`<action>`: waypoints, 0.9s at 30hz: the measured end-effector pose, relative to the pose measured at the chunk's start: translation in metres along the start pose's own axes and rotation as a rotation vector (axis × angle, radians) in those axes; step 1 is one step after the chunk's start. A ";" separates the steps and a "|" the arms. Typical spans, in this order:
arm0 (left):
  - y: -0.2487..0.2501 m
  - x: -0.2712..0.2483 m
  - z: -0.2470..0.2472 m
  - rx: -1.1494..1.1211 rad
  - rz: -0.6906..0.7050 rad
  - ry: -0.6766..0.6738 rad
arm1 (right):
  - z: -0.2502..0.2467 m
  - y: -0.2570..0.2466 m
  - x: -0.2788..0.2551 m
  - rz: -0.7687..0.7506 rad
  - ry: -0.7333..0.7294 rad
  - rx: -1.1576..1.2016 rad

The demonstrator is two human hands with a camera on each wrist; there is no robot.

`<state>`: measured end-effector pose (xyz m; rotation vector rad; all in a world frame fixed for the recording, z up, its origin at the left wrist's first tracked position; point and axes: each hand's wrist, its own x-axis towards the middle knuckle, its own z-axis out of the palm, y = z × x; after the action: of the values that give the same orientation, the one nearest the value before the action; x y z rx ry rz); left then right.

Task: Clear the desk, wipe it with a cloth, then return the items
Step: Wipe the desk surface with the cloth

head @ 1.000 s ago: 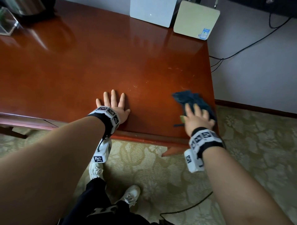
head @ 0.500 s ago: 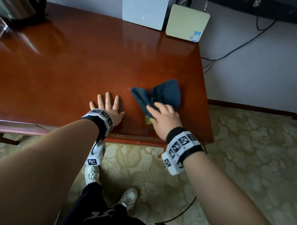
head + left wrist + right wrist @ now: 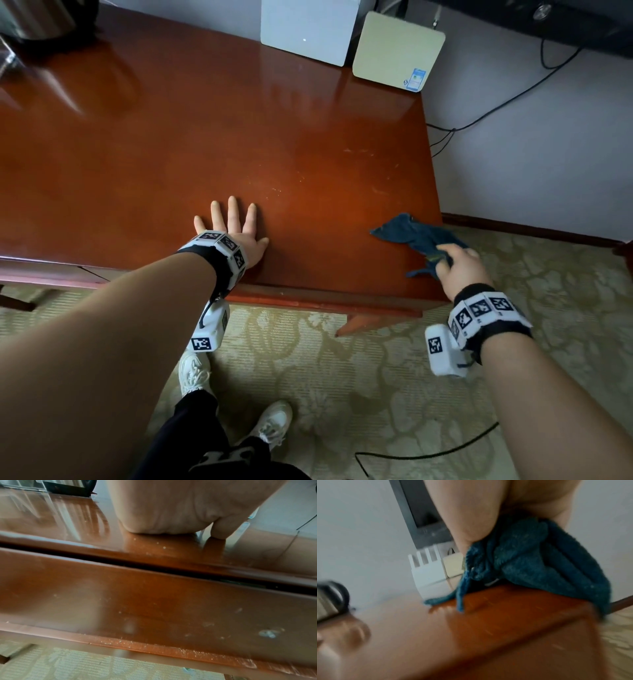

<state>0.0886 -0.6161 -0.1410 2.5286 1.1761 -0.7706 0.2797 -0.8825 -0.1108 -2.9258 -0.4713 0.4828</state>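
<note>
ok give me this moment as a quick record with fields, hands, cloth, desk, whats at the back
left hand: flat on the desk, fingers spread, near the front edge
right hand: grips the cloth at the desk's front right corner
cloth: dark blue, bunched, partly over the right edge
desk: glossy red-brown wood, pale specks near the middle
at the back: white panel and beige panel leaning against the wall

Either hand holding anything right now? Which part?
Right hand grips the blue cloth by its bunched near end, at the desk's right front corner. Left hand lies flat on the desk, holding nothing.
</note>
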 end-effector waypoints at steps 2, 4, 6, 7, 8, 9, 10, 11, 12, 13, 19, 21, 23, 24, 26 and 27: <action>-0.001 -0.001 -0.001 -0.005 0.007 -0.004 | -0.012 -0.019 -0.003 -0.084 0.071 0.163; -0.006 -0.003 -0.004 -0.015 0.038 -0.011 | -0.026 -0.049 -0.011 -0.188 0.090 0.350; -0.021 -0.001 -0.012 -0.017 0.101 0.007 | -0.038 -0.090 -0.018 -0.294 0.040 0.529; -0.031 -0.001 -0.017 -0.023 0.131 0.023 | -0.041 -0.111 -0.018 -0.345 -0.009 0.635; -0.041 0.000 -0.023 -0.039 0.144 0.039 | -0.043 -0.131 -0.018 -0.384 -0.070 0.752; -0.053 0.001 -0.029 -0.065 0.131 0.058 | -0.042 -0.152 -0.015 -0.396 -0.124 0.831; -0.064 0.005 -0.035 -0.094 0.092 0.080 | -0.039 -0.170 -0.010 -0.404 -0.157 0.855; -0.075 0.010 -0.040 -0.125 0.041 0.100 | -0.035 -0.188 -0.005 -0.406 -0.161 0.790; -0.085 0.016 -0.044 -0.153 -0.008 0.114 | -0.027 -0.205 -0.002 -0.404 -0.125 0.640; -0.094 0.022 -0.048 -0.173 -0.042 0.120 | -0.017 -0.221 0.001 -0.402 -0.071 0.446; -0.109 0.053 -0.055 -0.150 -0.038 0.070 | 0.067 -0.289 -0.009 -0.712 -0.222 -0.306; -0.111 0.061 -0.061 -0.152 -0.034 0.042 | 0.079 -0.291 -0.004 -0.734 -0.187 -0.394; -0.112 0.068 -0.071 -0.141 0.000 0.049 | 0.080 -0.281 0.007 -0.699 -0.180 -0.426; -0.111 0.071 -0.075 -0.117 0.030 0.055 | 0.077 -0.273 0.013 -0.665 -0.193 -0.436; -0.104 0.075 -0.079 -0.052 0.088 0.039 | 0.067 -0.250 0.027 -0.558 -0.231 -0.448; -0.099 0.076 -0.079 -0.027 0.108 0.017 | 0.058 -0.237 0.033 -0.485 -0.243 -0.442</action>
<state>0.0815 -0.4706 -0.1182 2.5569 1.0380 -0.7042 0.2231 -0.6441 -0.1314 -2.9826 -1.4410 0.7382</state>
